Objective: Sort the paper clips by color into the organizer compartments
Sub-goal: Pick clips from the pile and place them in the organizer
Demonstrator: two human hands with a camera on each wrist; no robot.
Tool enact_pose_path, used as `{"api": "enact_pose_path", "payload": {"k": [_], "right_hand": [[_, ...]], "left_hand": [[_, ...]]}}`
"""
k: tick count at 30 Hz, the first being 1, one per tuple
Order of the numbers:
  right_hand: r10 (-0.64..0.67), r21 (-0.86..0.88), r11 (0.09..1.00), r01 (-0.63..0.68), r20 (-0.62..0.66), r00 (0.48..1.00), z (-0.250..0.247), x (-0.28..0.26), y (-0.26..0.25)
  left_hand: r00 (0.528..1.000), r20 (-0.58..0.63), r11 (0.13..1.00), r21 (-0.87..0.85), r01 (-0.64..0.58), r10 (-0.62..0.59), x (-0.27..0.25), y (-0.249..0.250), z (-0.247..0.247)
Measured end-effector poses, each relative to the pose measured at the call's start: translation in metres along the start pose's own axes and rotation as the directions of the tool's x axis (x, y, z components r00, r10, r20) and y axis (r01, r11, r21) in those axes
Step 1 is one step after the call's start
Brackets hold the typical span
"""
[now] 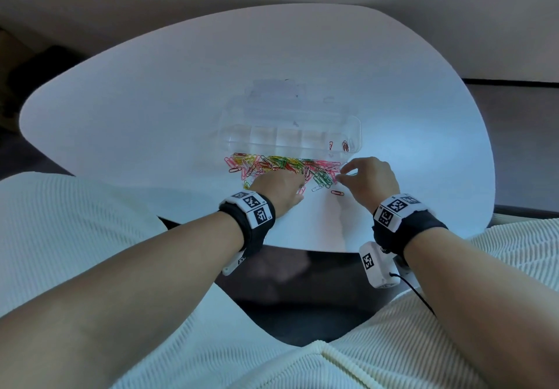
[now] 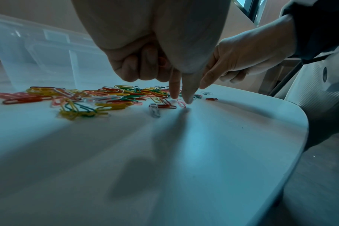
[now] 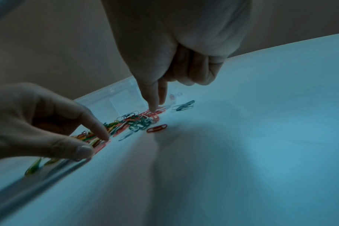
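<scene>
A heap of coloured paper clips (image 1: 281,166) lies in front of the clear organizer (image 1: 357,128), whose right-end compartments hold a few red clips (image 1: 345,145). My left hand (image 1: 302,187) stands over the heap's near edge. Its thumb and forefinger tips press a pink clip (image 2: 181,103) on the table, and a red clip (image 2: 162,61) shows inside its curled fingers. My right hand (image 1: 340,177) is at the heap's right end, with thumb and forefinger pinching down on pink-red clips (image 3: 154,113) and the other fingers curled.
A lone red clip (image 1: 337,192) and a white one (image 1: 317,188) lie between my hands. The white table (image 1: 423,161) has a rounded near edge close to my wrists. The organizer's open lid (image 1: 278,92) lies behind it.
</scene>
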State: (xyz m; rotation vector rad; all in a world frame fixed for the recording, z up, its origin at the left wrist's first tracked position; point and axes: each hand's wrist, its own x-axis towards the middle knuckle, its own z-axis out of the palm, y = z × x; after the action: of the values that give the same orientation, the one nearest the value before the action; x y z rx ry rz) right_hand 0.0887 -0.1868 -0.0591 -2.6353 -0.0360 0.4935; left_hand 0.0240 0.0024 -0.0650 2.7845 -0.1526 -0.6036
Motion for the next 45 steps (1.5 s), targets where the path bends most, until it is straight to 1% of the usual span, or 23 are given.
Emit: {"api": "enact_pose_path", "payload": {"k": [4,6,8,11,13,15,17,18,19,20,22,23,24,25,27,30,34,35,38,40,41,43,45], "right_hand": [[0.007,-0.075,0.997,-0.004,0.037,0.999,0.005,-0.005,-0.005],[0.028,-0.089,0.996,-0.024,0.043,0.999,0.005,-0.005,-0.007],[0.051,-0.087,0.995,-0.046,0.053,0.997,0.004,-0.005,-0.01],[0.08,-0.031,0.996,-0.078,0.07,0.994,0.002,-0.002,-0.007],[0.071,0.006,0.997,-0.072,0.1,0.992,-0.003,0.0,-0.004],[0.051,0.054,0.997,-0.058,0.137,0.989,-0.011,0.002,-0.002],[0.044,0.157,0.985,-0.073,0.18,0.983,-0.02,0.004,-0.003],[0.044,0.223,0.97,-0.093,0.215,0.976,-0.024,0.004,-0.004],[0.043,0.286,0.95,-0.121,0.263,0.964,-0.028,0.004,-0.006],[0.036,0.355,0.922,-0.156,0.322,0.946,-0.031,0.003,-0.008],[-0.014,0.518,0.82,-0.244,0.444,0.896,-0.039,0.001,-0.016],[-0.047,0.586,0.757,-0.289,0.489,0.871,-0.042,0.0,-0.021],[-0.079,0.637,0.699,-0.325,0.52,0.85,-0.046,-0.001,-0.027],[-0.104,0.671,0.651,-0.354,0.542,0.834,-0.049,-0.003,-0.033],[-0.123,0.713,0.574,-0.402,0.561,0.819,-0.052,-0.006,-0.043],[-0.119,0.765,0.466,-0.443,0.551,0.826,-0.053,-0.01,-0.054],[-0.126,0.817,0.329,-0.473,0.535,0.836,-0.053,-0.013,-0.062],[-0.133,0.824,0.298,-0.482,0.536,0.833,-0.054,-0.013,-0.065],[-0.151,0.836,0.225,-0.5,0.537,0.83,-0.056,-0.01,-0.073],[-0.095,0.849,0.185,-0.495,0.517,0.851,-0.055,-0.002,-0.082],[-0.045,0.856,0.17,-0.488,0.501,0.864,-0.054,0.003,-0.086],[0.055,0.866,0.152,-0.477,0.474,0.879,-0.053,0.011,-0.093],[0.119,0.864,0.156,-0.478,0.464,0.878,-0.053,0.018,-0.099]], "left_hand": [[0.999,0.036,0.999,0.052,0.003,-0.005,0.002,0.003,0.0],[0.999,0.044,0.999,0.044,0.026,-0.028,0.002,0.004,0.0],[0.997,0.054,0.998,0.024,0.059,-0.06,0.001,0.007,-0.001],[0.993,0.077,0.996,0.017,0.09,-0.091,-0.001,0.009,-0.004],[0.994,0.057,0.993,-0.065,0.099,-0.096,-0.002,0.01,-0.01],[0.996,-0.01,0.969,-0.234,0.081,-0.086,-0.003,0.012,-0.02],[0.989,-0.1,0.901,-0.43,0.06,-0.113,-0.003,0.014,-0.033],[0.982,-0.122,0.841,-0.538,0.055,-0.142,-0.003,0.015,-0.04],[0.98,-0.113,0.753,-0.657,0.048,-0.161,-0.003,0.015,-0.047],[0.984,-0.087,0.629,-0.776,0.033,-0.158,-0.003,0.015,-0.054],[0.99,-0.044,0.344,-0.939,0.004,-0.131,-0.005,0.014,-0.063],[0.99,-0.042,0.245,-0.969,-0.008,-0.136,-0.007,0.014,-0.066],[0.987,-0.043,0.184,-0.983,-0.014,-0.155,-0.007,0.014,-0.068],[0.983,-0.039,0.145,-0.989,-0.014,-0.177,-0.007,0.015,-0.069],[0.976,-0.031,0.102,-0.995,-0.009,-0.216,-0.006,0.016,-0.069],[0.966,-0.02,0.059,-0.998,-0.005,-0.257,-0.005,0.019,-0.073],[0.965,0.016,0.094,-0.995,0.042,-0.263,-0.006,0.023,-0.078],[0.966,0.027,0.089,-0.995,0.052,-0.255,-0.007,0.024,-0.078],[0.955,0.104,0.018,-0.993,0.113,-0.278,-0.004,0.025,-0.085],[0.932,0.172,-0.032,-0.985,0.171,-0.319,0.002,0.022,-0.093],[0.92,0.202,-0.043,-0.979,0.199,-0.336,0.006,0.019,-0.096],[0.894,0.25,-0.049,-0.967,0.25,-0.372,0.015,0.015,-0.103],[0.87,0.251,-0.022,-0.963,0.268,-0.425,0.024,0.014,-0.106]]}}
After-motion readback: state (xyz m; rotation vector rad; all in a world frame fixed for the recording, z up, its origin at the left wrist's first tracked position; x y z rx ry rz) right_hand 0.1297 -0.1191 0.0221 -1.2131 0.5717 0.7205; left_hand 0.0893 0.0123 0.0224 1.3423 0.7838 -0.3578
